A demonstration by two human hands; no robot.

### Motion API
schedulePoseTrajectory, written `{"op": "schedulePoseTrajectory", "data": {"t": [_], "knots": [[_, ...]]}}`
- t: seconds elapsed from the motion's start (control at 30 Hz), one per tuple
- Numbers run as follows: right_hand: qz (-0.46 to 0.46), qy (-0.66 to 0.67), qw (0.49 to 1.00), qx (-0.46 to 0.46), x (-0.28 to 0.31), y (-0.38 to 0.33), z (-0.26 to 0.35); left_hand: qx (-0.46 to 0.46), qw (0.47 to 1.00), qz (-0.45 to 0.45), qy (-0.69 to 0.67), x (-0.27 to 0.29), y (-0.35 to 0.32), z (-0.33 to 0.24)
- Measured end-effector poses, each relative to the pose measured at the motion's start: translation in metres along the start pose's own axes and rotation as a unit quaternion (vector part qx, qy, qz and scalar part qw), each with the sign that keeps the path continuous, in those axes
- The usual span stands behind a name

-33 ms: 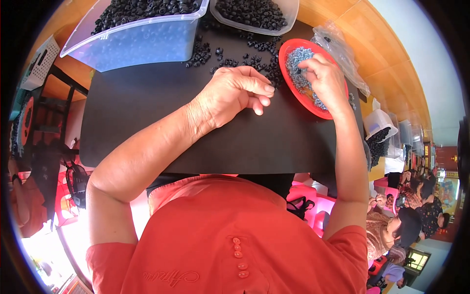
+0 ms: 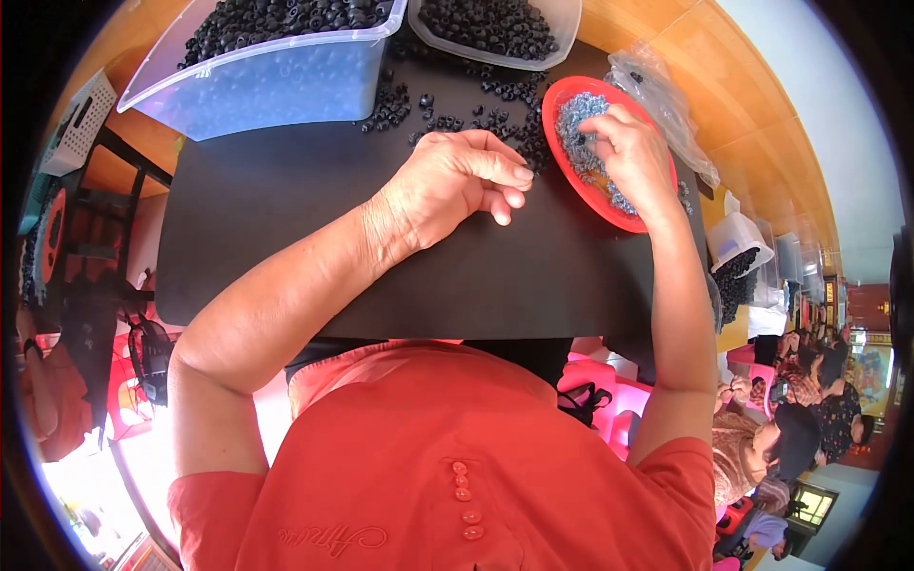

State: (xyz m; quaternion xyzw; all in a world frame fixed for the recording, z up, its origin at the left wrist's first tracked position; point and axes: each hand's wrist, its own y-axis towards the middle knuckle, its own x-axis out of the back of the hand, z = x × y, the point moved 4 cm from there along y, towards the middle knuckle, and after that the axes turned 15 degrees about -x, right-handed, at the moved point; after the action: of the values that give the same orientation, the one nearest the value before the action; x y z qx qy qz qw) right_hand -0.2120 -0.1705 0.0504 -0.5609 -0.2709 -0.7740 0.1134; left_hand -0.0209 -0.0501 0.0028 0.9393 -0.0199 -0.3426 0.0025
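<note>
My left hand [image 2: 464, 181] is held over the dark table, its thumb and index finger pressed together and the other fingers curled. Whatever sits in that pinch, if anything, is too small or hidden to make out. Over at the right, my right hand [image 2: 630, 157] reaches into a red oval dish [image 2: 604, 207] with its fingers bent down and closed. Small shiny blue-grey pieces [image 2: 577, 119] fill much of this dish. The right fingertips touch the pile and are partly hidden, so what they grip does not show.
Loose small black ring-like parts [image 2: 446, 123] lie scattered beyond my left hand. A large clear bin [image 2: 276, 95] and a smaller clear tub [image 2: 495, 59], both full of black parts, stand at the back. Beside the dish lies a plastic bag [image 2: 671, 109]. Other people sit at the right.
</note>
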Motion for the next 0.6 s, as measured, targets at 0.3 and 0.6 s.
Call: {"op": "schedulePoseTrajectory", "data": {"t": [0.3, 0.6], "knots": [[0.023, -0.055, 0.998, 0.027, -0.0072, 0.0075, -0.0072, 0.011, 1.0, 0.0, 0.009, 0.0015, 0.0011, 0.0024], [-0.043, -0.113, 0.989, 0.083, -0.0055, 0.0019, -0.0033, 0.006, 1.0, 0.0, 0.001, 0.0036, 0.0022, 0.0038]]}}
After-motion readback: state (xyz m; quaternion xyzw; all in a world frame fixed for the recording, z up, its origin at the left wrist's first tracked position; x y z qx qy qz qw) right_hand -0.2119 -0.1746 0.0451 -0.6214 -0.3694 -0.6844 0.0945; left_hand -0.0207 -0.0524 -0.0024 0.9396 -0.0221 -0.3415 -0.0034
